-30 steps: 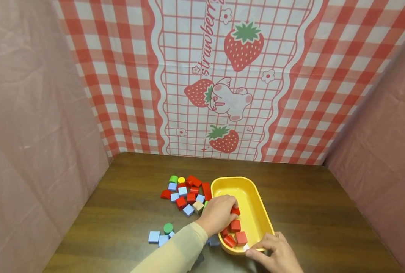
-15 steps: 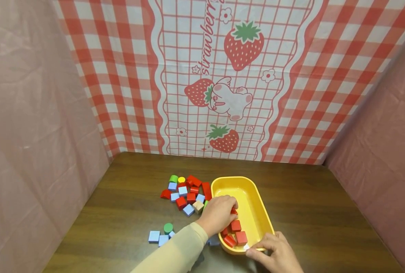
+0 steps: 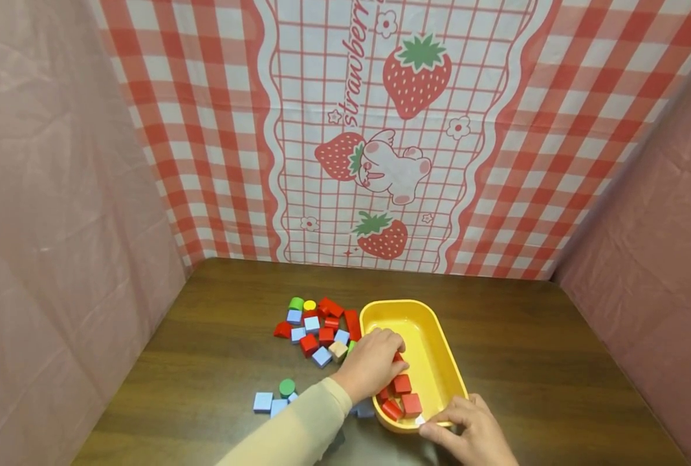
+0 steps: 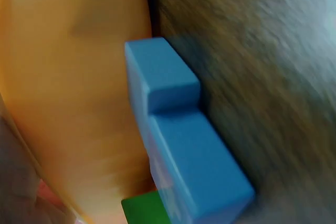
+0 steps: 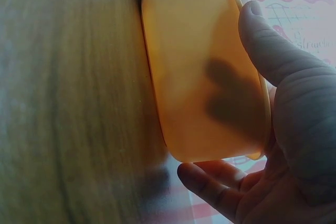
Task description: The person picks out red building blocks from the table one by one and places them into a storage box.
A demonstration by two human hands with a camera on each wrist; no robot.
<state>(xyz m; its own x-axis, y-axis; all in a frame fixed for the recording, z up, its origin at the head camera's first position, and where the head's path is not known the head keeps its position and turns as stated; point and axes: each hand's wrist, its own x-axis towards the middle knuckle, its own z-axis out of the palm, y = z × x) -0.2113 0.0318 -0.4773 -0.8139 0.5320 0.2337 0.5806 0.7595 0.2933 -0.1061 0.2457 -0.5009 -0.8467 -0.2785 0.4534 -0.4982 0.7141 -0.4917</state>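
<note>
A yellow plastic tub [image 3: 451,353] stands on the table in the head view, with several red blocks [image 3: 411,405] at its near left. My left hand [image 3: 371,366] reaches over the tub's left wall, fingers curled down inside. Between its fingertips and thumb a red block [image 3: 398,356] shows in part, the rest hidden by the hand. My right hand [image 3: 468,427] grips the tub's near right corner. In the right wrist view its thumb lies along the rim, with fingers at the corner. Blue blocks [image 4: 194,156] and a green block [image 4: 146,208] lie beside the tub wall in the left wrist view.
Left of the tub lies a loose cluster of red, blue, green, yellow and plain wood blocks [image 3: 338,351]. Nearer are blue blocks [image 3: 263,402] and a green cylinder [image 3: 287,388], partly behind the left sleeve [image 3: 299,427]. A checked strawberry cloth [image 3: 380,194] hangs behind the table.
The red block at my left fingertips shows less than a second ago, drawn slightly back toward the hand. My right hand keeps its grip on the tub, which has not moved.
</note>
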